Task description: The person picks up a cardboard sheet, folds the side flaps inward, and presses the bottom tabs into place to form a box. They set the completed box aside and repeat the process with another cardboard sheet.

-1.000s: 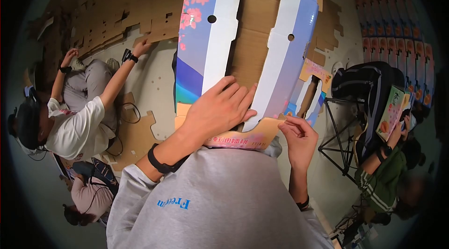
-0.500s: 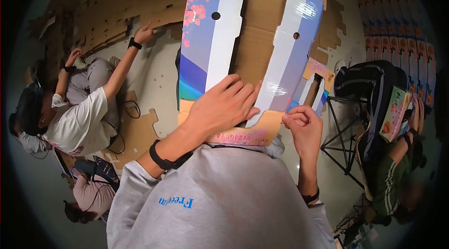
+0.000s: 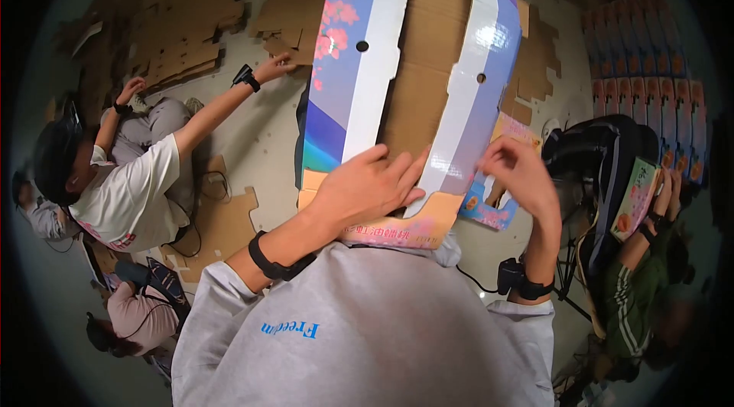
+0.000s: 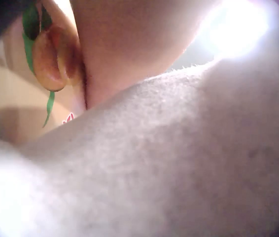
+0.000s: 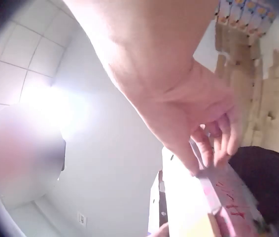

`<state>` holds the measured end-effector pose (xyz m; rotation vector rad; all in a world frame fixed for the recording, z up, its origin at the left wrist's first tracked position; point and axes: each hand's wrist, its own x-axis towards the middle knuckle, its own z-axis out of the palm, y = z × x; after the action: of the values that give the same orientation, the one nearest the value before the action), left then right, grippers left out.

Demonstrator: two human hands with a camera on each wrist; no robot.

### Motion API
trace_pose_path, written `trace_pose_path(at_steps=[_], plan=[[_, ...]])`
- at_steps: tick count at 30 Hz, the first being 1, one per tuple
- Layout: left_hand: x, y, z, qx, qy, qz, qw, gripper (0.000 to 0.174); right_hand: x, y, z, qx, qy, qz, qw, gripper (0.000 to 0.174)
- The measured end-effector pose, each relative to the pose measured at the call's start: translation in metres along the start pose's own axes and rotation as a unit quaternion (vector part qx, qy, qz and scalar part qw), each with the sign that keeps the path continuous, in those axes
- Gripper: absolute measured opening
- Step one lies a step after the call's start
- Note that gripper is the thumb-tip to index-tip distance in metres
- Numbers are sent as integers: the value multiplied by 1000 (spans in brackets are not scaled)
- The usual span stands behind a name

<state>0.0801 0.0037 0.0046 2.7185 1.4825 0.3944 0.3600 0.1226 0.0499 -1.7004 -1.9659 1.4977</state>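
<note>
Now the right hand point(image 3: 521, 177) is off! Half a second ago it was pinching the near right corner of the peach-printed end panel point(image 3: 391, 233); it has since let go and swung up beside the right wall of the long carton point(image 3: 419, 78). Its fingers are loosely bent, thumb apart from them, and nothing shows between them; whether a fingertip brushes the wall, I can't tell. Over on the near end, the left hand point(image 3: 371, 191) hasn't budged: fingers relaxed and spread across the panel, resting rather than gripping, as far as can be seen.

And the carton? Right in front of the body, its near end close against the sweatshirt point(image 3: 359, 323), the long gap between its flaps open. So the left hand alone appears to steady it, and I'd judge that corner finished with for now. Just beyond, on the right, lies a smaller printed piece point(image 3: 489, 214).
</note>
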Motion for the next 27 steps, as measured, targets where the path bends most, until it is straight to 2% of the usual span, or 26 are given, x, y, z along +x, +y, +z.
trace_pose_path(at_steps=[3, 5, 8, 11, 12, 14, 17, 20, 22, 24, 26, 27], plan=[[2, 6, -1, -3, 8, -10, 1000, 56, 34, -11, -16, 61, 164, -111, 978, 23], [4, 13, 0, -7, 18, -18, 1000, 57, 62, -32, -13, 71, 288, -219, 929, 28], [7, 16, 5, 0, 44, -14, 999, 58, 113, -59, -4, 47, 358, -310, 879, 49], [8, 27, 10, 15, 47, -4, 999, 60, 116, -106, 2, -83, 340, -242, 905, 67], [8, 29, 10, 2, 40, -17, 999, 56, 125, -109, 3, -116, 315, -220, 916, 77], [7, 24, 9, -27, 27, -44, 998, 48, 129, -115, 17, -188, 331, -192, 905, 78], [7, 10, 14, -93, 97, 0, 991, 32, 133, -110, 28, -157, 335, -162, 915, 75], [26, -24, -1, -96, 156, 14, 983, 27, 139, -107, 34, -131, 343, -154, 917, 71], [54, -63, -18, -28, 157, -44, 986, 32, 141, -108, 36, -124, 348, -165, 915, 69], [87, -99, -37, -28, 224, -127, 966, 24, 148, -103, 41, -137, 367, -178, 903, 68], [108, -128, -29, 8, 286, -161, 945, 40, 152, -101, 43, -142, 374, -180, 899, 67], [117, -138, -23, 10, 269, -185, 945, 42, 153, -100, 42, -142, 373, -177, 900, 65]])
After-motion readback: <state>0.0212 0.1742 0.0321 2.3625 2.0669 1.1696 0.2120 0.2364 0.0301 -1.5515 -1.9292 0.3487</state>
